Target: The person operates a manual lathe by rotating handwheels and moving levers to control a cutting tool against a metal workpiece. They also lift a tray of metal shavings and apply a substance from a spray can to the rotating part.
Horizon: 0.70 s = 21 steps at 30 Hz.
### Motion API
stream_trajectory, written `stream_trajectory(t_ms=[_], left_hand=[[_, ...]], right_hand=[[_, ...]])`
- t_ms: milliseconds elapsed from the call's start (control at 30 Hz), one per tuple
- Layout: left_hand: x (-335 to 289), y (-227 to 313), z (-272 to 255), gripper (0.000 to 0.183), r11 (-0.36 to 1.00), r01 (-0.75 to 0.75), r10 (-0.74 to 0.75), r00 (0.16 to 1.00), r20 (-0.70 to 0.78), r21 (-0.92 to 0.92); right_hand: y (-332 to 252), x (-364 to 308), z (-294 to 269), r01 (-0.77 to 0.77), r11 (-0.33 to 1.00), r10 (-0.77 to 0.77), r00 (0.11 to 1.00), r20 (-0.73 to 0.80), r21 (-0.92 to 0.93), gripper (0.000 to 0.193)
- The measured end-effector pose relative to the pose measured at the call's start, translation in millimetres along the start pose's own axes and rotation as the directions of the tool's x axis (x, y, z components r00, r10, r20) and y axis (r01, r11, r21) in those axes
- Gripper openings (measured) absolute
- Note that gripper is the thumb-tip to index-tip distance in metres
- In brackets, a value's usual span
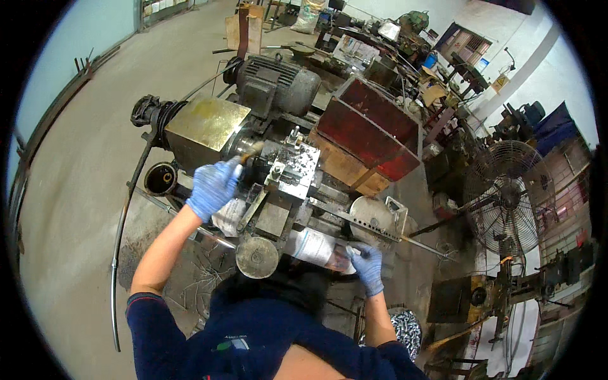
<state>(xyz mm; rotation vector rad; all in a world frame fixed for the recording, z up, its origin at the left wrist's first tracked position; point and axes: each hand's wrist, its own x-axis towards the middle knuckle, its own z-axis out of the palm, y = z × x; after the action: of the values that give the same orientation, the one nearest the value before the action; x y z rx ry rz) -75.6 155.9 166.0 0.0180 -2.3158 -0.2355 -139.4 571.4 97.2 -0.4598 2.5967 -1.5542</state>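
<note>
My left hand (214, 189), in a blue glove, is closed around a small brush (252, 152). The tan end of the brush reaches toward the round chuck (240, 140) of a lathe-like machine. Beside it is a metal tool slide (297, 168), strewn with dark chips. In my right hand (367, 269), also blue-gloved, is a clear plastic bottle (315, 247) with a white label. The bottle lies nearly sideways in front of the machine, its end by my right hand showing dark reddish contents. My right fingers wrap that end.
A large electric motor (275, 82) sits behind the yellowish headstock cover (206, 120). Beyond the slide stands a dark red metal box (373, 120) on wooden blocks. A perforated bar (361, 220) extends rightward. At right is a caged fan (508, 193); a container of shiny metal parts (405, 330) stands below.
</note>
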Motion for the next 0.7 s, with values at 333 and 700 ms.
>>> stream_trajectory(t_ms=[333, 700], left_hand=[[-17, 12, 30, 0.02, 0.996, 0.029, -0.054, 0.943, 0.329, 0.079], [24, 4, -27, 0.017, 1.0, 0.0, 0.006, 0.976, -0.216, 0.03]], right_hand=[[0, -18, -12, -0.033, 0.998, 0.03, 0.997, -0.074, -0.053, 0.025], [-2, -37, -34, -0.093, 0.988, 0.11, 0.984, -0.14, 0.121, 0.021]])
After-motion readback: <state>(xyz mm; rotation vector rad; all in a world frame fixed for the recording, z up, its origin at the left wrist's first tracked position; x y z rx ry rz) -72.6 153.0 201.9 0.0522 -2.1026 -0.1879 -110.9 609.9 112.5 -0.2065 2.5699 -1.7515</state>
